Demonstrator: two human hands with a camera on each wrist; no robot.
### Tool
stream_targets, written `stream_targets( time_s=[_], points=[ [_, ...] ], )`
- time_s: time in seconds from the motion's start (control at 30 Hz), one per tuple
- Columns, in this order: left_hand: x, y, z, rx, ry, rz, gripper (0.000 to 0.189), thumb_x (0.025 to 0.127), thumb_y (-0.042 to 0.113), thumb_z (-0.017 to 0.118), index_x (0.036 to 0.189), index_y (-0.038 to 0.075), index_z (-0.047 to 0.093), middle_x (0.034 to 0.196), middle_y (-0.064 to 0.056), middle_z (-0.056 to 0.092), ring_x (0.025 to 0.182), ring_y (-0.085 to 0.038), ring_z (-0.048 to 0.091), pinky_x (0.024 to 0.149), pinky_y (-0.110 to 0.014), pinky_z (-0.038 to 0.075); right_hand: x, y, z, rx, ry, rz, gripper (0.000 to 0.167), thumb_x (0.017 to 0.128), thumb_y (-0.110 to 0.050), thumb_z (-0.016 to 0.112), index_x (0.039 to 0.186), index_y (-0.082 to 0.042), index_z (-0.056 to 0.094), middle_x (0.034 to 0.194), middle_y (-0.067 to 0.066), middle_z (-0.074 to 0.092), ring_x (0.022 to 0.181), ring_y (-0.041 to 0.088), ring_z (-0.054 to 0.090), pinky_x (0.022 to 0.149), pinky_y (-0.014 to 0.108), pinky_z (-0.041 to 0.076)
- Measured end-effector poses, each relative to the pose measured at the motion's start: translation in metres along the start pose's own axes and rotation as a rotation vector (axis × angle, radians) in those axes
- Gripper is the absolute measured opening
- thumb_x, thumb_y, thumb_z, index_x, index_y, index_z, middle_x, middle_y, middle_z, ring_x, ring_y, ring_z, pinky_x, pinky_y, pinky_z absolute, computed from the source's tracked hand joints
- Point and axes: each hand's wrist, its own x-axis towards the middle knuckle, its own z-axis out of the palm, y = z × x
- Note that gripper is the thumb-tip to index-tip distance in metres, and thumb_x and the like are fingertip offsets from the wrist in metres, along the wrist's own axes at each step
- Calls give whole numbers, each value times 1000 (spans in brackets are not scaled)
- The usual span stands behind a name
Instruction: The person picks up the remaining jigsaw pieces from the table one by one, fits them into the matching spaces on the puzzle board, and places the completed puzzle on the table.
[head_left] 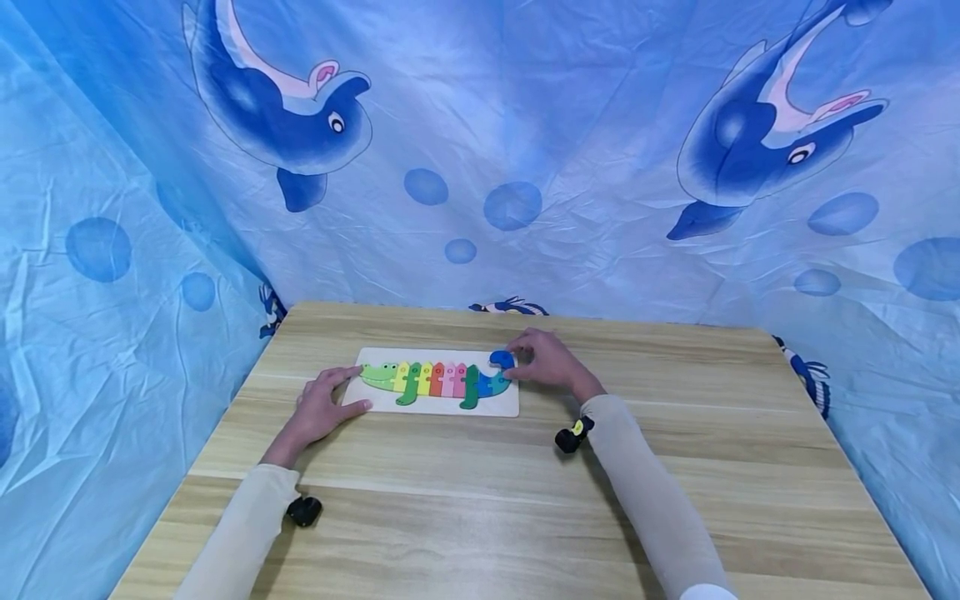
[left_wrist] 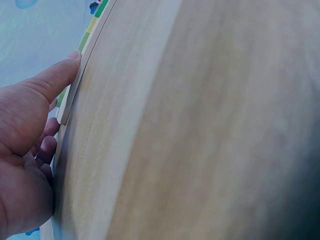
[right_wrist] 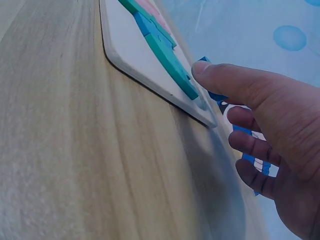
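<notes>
A wooden crocodile puzzle board [head_left: 442, 407] lies flat on the table, with a green head, several coloured body pieces and dark green legs in it. My right hand [head_left: 551, 360] pinches a blue curved tail piece [head_left: 501, 359] between thumb and fingers at the board's right end. In the right wrist view the thumb covers much of this blue piece [right_wrist: 218, 96], close above the teal piece [right_wrist: 170, 65]. My left hand [head_left: 321, 406] rests at the board's left end, its extended thumb touching the front edge and its fingers at the left side.
The wood-grain table [head_left: 465, 517] extends around the board on all sides. A blue curtain [head_left: 480, 108] printed with dolphins and bubbles hangs behind the table and at its sides. Each wrist carries a small black camera [head_left: 304, 511].
</notes>
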Motion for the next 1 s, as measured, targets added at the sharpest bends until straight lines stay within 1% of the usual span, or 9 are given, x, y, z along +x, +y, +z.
stream_targets(
  time_s=[0.17,0.3,0.5,0.7,1.0],
  points=[
    [0,1,0,0,-3,-7,76,89,39,80,152,8,48,155,-27,36,134,-53,32,100,-64,24,1,5,4,14,0,0,43,84,-34,86,120,-12,75,112,2,67,99,17,62,87,39,53],
    [0,1,0,2,-4,-14,76,90,38,80,152,9,48,155,-27,36,134,-53,32,100,-64,24,2,7,6,2,4,-9,43,84,-35,86,119,-13,75,111,0,68,97,15,62,87,38,53],
    [0,2,0,2,-2,-17,76,89,38,80,152,9,48,156,-27,36,134,-53,32,101,-64,24,2,6,7,2,4,4,43,83,-35,86,119,-13,75,110,-1,67,97,15,61,87,38,53],
    [0,1,0,0,0,-15,76,89,38,80,152,9,49,155,-27,36,135,-52,32,102,-65,23,3,7,7,18,6,-8,42,85,-34,86,119,-12,75,108,0,68,95,15,61,86,38,53],
    [1,-3,1,-5,0,-10,76,89,39,81,152,10,49,155,-26,37,134,-52,32,101,-65,24,3,8,7,27,-6,-11,41,86,-34,85,120,-13,76,106,-2,67,92,15,59,84,37,52]
  ],
)
